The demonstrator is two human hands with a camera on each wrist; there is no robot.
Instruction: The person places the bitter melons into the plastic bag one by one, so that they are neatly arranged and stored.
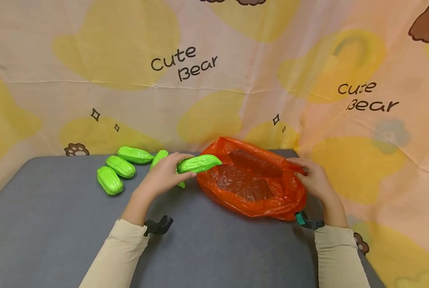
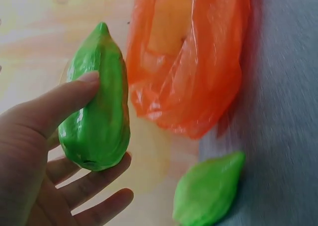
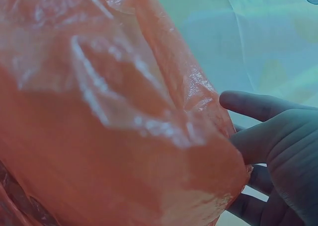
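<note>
My left hand [image 1: 162,175] grips a bright green, glossy bitter melon [image 1: 201,163] with lengthwise ridges, thumb on one side and fingers on the other. Its pointed tip reaches over the left rim of an orange-red plastic bag [image 1: 250,209]. The bag lies on the table with its mouth spread wide. At the bag's right side, my right hand [image 1: 316,179] pinches the edge between thumb and fingers. In the right wrist view the thumb presses the orange film, and some fingertips are hidden behind it. Another bitter melon [image 1: 159,157] lies partly hidden behind my left hand.
Several more green bitter melons [image 1: 109,181] lie in a group on the left part of the grey table [image 1: 56,228]. A patterned cloth [image 1: 128,52] with bear lettering hangs behind the table and along its right side.
</note>
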